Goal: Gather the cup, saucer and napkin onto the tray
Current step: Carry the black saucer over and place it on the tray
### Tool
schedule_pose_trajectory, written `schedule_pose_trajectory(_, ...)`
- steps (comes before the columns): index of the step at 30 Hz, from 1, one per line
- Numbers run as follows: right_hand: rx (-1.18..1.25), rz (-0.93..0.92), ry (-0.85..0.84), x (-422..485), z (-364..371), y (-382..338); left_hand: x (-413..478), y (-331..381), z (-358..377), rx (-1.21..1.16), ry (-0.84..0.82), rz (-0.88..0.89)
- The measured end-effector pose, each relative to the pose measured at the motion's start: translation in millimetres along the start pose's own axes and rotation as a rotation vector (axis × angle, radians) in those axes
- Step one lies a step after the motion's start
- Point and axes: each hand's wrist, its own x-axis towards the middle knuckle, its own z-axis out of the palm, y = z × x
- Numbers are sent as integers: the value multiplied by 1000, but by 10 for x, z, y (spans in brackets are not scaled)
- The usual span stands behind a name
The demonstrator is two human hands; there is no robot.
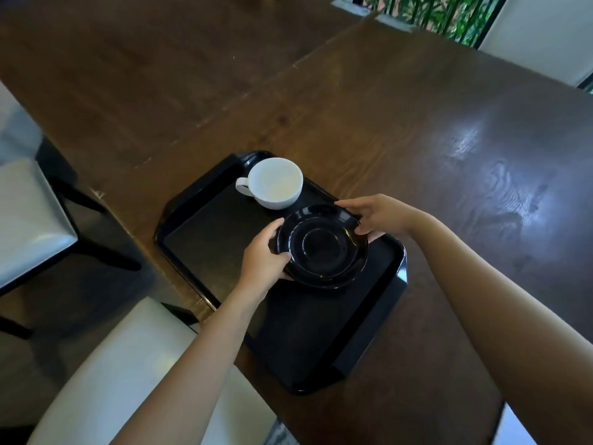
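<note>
A black tray (205,239) lies on the dark wooden table. A white cup (276,183) stands upright in the tray's far corner, handle pointing left. I hold a glossy black saucer (322,245) over the tray's middle with both hands. My left hand (261,256) grips its left rim, thumb on top. My right hand (380,216) grips its far right rim. Whether the saucer touches the tray floor I cannot tell. No napkin shows anywhere in view.
The wooden table (417,139) stretches far and right beyond the tray. A white-cushioned chair (128,364) sits at the near left, another (29,213) further left. Green plants (449,14) and a window lie past the table's far end.
</note>
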Motion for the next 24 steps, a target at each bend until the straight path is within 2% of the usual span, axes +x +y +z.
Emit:
schedule_pose_trajectory(8, -94, 19, 31, 131, 94, 144, 41, -263, 82, 57, 25, 22)
schedule_pose_trajectory(16, -91, 12, 86, 170, 108, 191, 83, -337, 138, 234, 57, 123)
schedule_pose_trajectory(21, -102, 12, 88, 152, 95, 193, 67, -295, 162, 378, 98, 254)
schedule_pose_trajectory(24, -149, 10, 101, 149, 96, 183, 72, -259, 171, 390, 91, 248)
